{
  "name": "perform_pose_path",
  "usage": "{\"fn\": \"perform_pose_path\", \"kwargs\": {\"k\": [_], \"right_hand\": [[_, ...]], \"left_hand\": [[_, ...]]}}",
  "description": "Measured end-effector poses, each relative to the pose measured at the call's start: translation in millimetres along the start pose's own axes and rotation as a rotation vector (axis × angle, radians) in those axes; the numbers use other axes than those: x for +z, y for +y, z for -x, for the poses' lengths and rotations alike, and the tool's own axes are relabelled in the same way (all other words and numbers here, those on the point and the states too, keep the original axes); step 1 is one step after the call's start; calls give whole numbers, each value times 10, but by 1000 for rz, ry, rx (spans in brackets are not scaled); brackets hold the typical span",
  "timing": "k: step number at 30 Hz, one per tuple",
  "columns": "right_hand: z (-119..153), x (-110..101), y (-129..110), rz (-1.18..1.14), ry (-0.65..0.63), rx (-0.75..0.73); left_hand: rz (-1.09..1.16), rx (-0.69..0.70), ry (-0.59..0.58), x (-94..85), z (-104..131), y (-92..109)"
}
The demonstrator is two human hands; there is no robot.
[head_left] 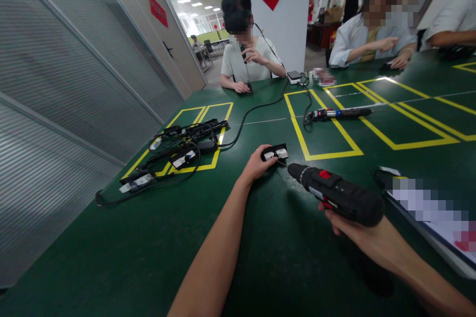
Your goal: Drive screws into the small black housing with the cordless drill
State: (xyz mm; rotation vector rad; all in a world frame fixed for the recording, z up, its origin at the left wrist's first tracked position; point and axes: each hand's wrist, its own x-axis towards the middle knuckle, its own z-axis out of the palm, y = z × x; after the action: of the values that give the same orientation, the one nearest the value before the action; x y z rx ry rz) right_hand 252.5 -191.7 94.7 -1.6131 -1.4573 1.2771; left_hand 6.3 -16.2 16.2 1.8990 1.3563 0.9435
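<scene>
My left hand point(259, 162) grips a small black part with white labels point(279, 152) against the green table. My right hand point(351, 225) is wrapped around the handle of a black cordless drill point(336, 190) with red details. The drill lies nearly level and points left, its thin bit point(282, 163) reaching the near edge of the black part by my left fingertips. Whether the bit touches the part or a screw is too small to tell.
Black cables and adapters point(186, 141) lie across yellow-taped boxes at left. A slim electric screwdriver point(340, 113) rests ahead. A blurred tablet or folder point(427, 218) sits at right on the green table point(148, 252). Several people sit opposite, one person point(255, 54) directly ahead.
</scene>
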Motion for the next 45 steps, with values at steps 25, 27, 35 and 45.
{"fn": "perform_pose_path", "kwargs": {"k": [25,27,35,45], "right_hand": [[-48,70,129,27,-5,-45],[-54,71,121,21,-12,-51],[-42,70,126,5,-4,-46],[-29,72,43,6,50,-24]], "left_hand": [[-11,40,-19,-13,-6,-20],[-11,37,-18,-12,-8,-23],[-29,-18,17,19,-6,28],[-52,-22,29,24,-18,23]]}}
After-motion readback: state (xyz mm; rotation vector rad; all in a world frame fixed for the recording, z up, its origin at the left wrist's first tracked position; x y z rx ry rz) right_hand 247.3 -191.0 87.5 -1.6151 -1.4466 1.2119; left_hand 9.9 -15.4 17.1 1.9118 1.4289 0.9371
